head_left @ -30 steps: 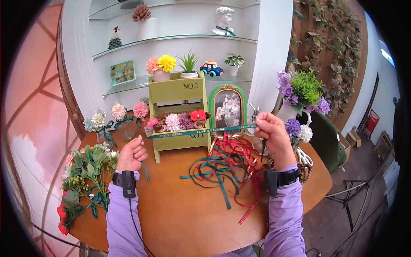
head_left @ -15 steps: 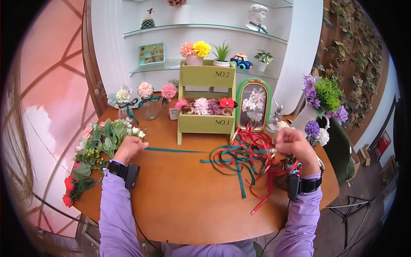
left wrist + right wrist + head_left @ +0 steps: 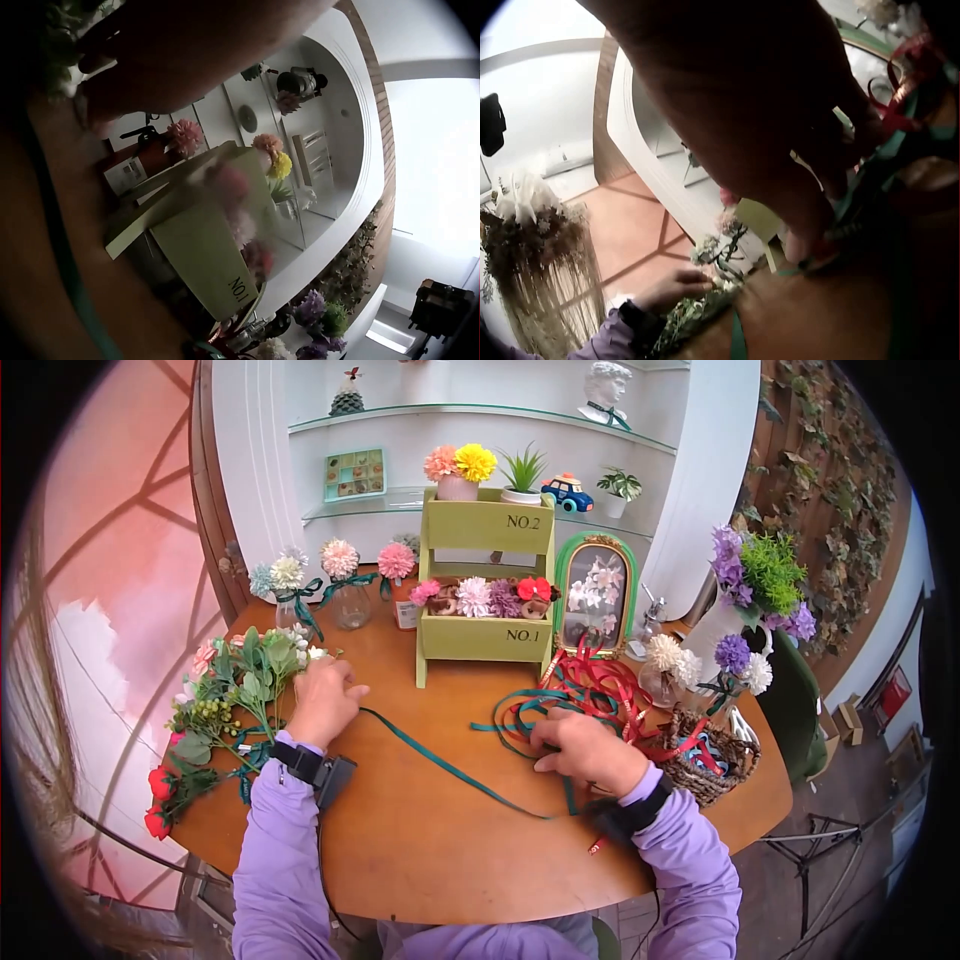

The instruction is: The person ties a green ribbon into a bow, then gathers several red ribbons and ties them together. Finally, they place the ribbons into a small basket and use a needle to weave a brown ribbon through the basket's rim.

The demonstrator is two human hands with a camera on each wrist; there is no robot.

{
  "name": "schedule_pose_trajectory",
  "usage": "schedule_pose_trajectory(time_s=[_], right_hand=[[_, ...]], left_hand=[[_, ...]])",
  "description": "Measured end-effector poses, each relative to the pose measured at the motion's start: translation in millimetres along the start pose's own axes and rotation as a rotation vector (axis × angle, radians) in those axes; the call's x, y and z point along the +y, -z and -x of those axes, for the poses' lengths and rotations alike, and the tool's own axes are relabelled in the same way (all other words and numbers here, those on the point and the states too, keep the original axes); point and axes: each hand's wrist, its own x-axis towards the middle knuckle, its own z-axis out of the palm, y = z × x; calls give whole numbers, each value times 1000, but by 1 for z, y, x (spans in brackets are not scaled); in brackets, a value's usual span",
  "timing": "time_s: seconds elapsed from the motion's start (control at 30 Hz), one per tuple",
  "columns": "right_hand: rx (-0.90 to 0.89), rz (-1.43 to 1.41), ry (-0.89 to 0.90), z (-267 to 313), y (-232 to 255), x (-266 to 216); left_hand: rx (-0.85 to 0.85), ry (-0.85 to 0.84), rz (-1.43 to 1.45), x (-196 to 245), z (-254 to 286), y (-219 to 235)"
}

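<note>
In the head view my left hand [image 3: 328,700] hovers at the right edge of the flower bunch [image 3: 240,690], its fingers bent loosely downward. From close by those fingers a single green ribbon [image 3: 440,763] runs slack across the wooden table. My right hand [image 3: 590,748] reaches down over a tangled pile of red and green ribbons [image 3: 600,690], palm down, fingers spread slightly. The right wrist view has its fingertips right at the green ribbons [image 3: 877,165], with gaps between the fingers. In the left wrist view the green ribbon [image 3: 60,240] lies apart from the left hand [image 3: 172,52].
A green stand [image 3: 480,643] with flower pots is at the back, beside an oval picture frame [image 3: 597,595]. A woven basket [image 3: 715,785] stands right of the ribbon pile. Vases with flowers [image 3: 350,605] line the back left; a white vase [image 3: 722,650] stands at right.
The stretched green ribbon came down and now lies slack on the table. My right hand moved left and down onto the ribbon pile. My left hand shifted slightly right.
</note>
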Motion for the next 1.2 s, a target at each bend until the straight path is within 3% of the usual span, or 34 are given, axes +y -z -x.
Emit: schedule_pose_trajectory(time_s=[0.03, 0.1, 0.13, 0.23, 0.27, 0.3, 0.33, 0.37, 0.4, 0.5, 0.57, 0.63, 0.7, 0.9, 1.1, 1.2], right_hand=[[2, -3, 2, -2, -6, 1], [54, 89, 99, -10, -20, 11], [120, 47, 184, -14, -22, 15], [141, -161, 316, -18, -9, 7], [134, -159, 317, -15, -4, -4], [39, -384, 164, -10, 3, -19], [-57, -605, 7, -7, 8, -28], [-63, -603, 8, -6, 10, -29], [-56, -721, -24, -4, 12, -30], [-22, -860, -69, -2, 19, -16], [-11, -863, -88, 1, 22, 3], [70, -702, -125, 6, 23, 21], [94, -662, -228, 13, 35, 21], [159, -674, -283, 21, 46, 27], [161, -519, -377, 28, 51, 43], [274, -476, -476, 33, 57, 50]], left_hand=[[0, 0, -4, 5, -1, -2], [-206, -178, 375, 18, 0, -8], [-207, -175, 374, 30, 3, -10], [-115, -520, 619, 85, 13, -7], [-62, -629, 662, 103, 15, -6], [-58, -623, 665, 116, 17, -8], [-244, -573, 802, 126, 22, -10], [-432, -519, 934, 133, 26, -12], [-664, -294, 1103, 135, 31, -15], [-800, -225, 1113, 126, 25, -19], [-801, -151, 1111, 113, 16, -5], [-742, 71, 1152, 92, 9, 10], [-661, 102, 1215, 60, -1, 16], [-545, 190, 1191, -38, -11, 31], [-444, 330, 1127, -92, -4, 42], [-393, 370, 1024, -102, -1, 45]])
